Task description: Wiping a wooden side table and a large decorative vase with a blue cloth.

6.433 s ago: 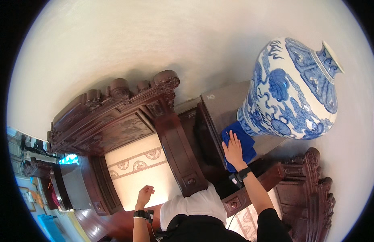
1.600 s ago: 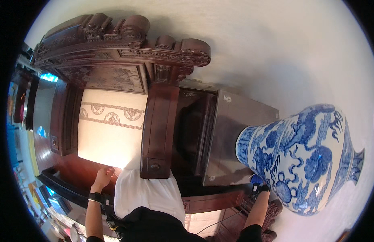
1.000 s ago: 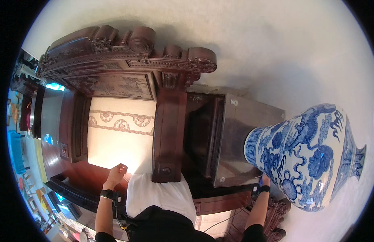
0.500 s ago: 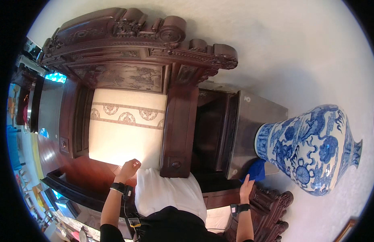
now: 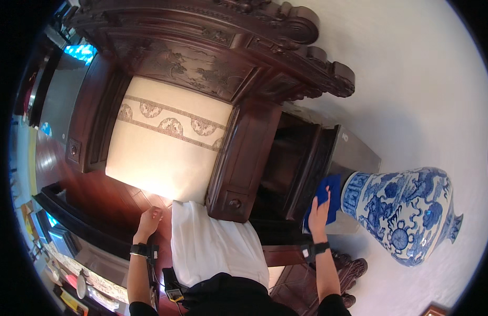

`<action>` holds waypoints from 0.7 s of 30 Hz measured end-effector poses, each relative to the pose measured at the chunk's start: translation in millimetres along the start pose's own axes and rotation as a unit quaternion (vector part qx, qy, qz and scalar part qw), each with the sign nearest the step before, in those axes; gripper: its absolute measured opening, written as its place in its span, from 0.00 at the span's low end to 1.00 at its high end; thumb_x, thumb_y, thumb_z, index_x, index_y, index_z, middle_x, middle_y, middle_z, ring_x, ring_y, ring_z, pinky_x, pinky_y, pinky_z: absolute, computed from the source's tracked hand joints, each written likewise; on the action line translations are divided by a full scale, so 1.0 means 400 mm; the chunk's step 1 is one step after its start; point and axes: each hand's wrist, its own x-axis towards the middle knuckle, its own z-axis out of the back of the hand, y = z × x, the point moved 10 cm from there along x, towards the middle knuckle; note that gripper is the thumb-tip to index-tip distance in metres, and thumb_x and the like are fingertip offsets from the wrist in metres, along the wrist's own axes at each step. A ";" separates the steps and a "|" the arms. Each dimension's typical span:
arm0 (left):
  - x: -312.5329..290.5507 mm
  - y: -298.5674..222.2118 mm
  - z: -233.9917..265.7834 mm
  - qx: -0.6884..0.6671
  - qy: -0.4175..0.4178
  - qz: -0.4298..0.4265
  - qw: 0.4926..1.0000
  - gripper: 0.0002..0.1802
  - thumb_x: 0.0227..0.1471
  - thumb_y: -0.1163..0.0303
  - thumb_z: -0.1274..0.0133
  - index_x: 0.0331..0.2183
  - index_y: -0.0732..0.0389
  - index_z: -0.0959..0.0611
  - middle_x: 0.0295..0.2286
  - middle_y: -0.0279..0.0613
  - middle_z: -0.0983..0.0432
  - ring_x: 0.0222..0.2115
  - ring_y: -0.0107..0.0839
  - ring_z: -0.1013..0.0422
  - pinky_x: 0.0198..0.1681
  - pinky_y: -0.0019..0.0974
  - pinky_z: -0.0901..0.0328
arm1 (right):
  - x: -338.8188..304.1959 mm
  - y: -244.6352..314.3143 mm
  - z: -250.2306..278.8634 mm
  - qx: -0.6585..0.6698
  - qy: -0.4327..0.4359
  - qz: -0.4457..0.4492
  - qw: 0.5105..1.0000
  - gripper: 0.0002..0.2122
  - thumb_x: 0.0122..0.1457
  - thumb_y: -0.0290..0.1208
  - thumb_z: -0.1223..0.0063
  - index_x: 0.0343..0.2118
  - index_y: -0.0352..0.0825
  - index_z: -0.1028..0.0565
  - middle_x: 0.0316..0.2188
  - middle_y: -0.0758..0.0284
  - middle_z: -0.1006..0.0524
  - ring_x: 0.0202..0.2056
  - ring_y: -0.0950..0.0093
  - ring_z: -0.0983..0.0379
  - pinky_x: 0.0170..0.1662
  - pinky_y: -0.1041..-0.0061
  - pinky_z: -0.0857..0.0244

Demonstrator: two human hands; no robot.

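My right hand (image 5: 319, 215) holds a blue cloth (image 5: 333, 185) against the grey top of a small dark side table (image 5: 354, 149). Its fingers reach over the cloth, which hangs down on the near side of the hand. Just beyond the cloth stands a big blue-and-white porcelain vase (image 5: 404, 213) on that tabletop, its neck at the far right. Low on the left, my left hand (image 5: 149, 223) is held in the air over the wooden floor, empty, its fingers loosely bent and a little apart.
A carved dark wooden armchair (image 5: 244, 152) with a cream patterned cushion (image 5: 165, 142) fills the middle. White fabric (image 5: 215, 242) covers my lap. Another carved piece of furniture (image 5: 307, 284) lies by my right forearm. A plain white wall (image 5: 412, 95) rises at right.
The view has turned and shifted. My right hand has moved up onto the blue cloth, now more spread out along the tabletop. My left hand has moved left and down, away from the cushion.
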 end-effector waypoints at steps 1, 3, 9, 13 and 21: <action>-0.008 0.013 0.000 -0.005 -0.002 0.005 1.000 0.12 0.53 0.67 0.52 0.33 0.66 0.22 0.25 0.46 0.23 0.27 0.35 0.24 0.31 0.34 0.31 | 0.051 0.018 -0.006 -0.014 0.000 0.005 1.000 0.23 0.64 0.35 0.64 0.55 0.21 0.43 0.61 0.53 0.48 0.62 0.58 0.56 0.63 0.68 0.61; -0.032 0.024 0.010 -0.014 -0.030 -0.001 0.999 0.11 0.55 0.68 0.53 0.32 0.66 0.23 0.24 0.43 0.23 0.26 0.31 0.25 0.31 0.32 0.32 | 0.153 0.046 -0.004 -0.057 -0.033 0.016 0.998 0.22 0.64 0.36 0.63 0.51 0.19 0.39 0.61 0.55 0.48 0.62 0.59 0.53 0.62 0.68 0.59; -0.079 0.084 0.009 -0.016 -0.063 0.006 0.998 0.10 0.55 0.69 0.52 0.33 0.66 0.23 0.24 0.44 0.23 0.26 0.31 0.25 0.31 0.32 0.31 | 0.458 0.066 -0.031 -0.330 -0.062 0.097 0.937 0.22 0.63 0.41 0.65 0.41 0.22 0.29 0.61 0.61 0.46 0.60 0.61 0.47 0.60 0.66 0.51; -0.144 0.113 0.012 -0.067 -0.090 0.043 0.993 0.10 0.55 0.68 0.52 0.33 0.66 0.22 0.24 0.44 0.23 0.27 0.31 0.25 0.32 0.31 0.31 | 0.587 0.050 -0.069 -0.454 -0.027 0.084 0.887 0.22 0.62 0.43 0.66 0.46 0.28 0.28 0.61 0.64 0.44 0.62 0.66 0.51 0.62 0.65 0.56; -0.276 0.275 -0.015 -0.133 -0.127 0.155 0.971 0.10 0.53 0.67 0.50 0.32 0.65 0.22 0.23 0.44 0.24 0.26 0.33 0.26 0.31 0.33 0.33 | 0.645 -0.024 -0.252 -0.578 0.101 0.055 0.808 0.24 0.62 0.43 0.68 0.55 0.32 0.35 0.60 0.63 0.43 0.63 0.69 0.55 0.65 0.66 0.72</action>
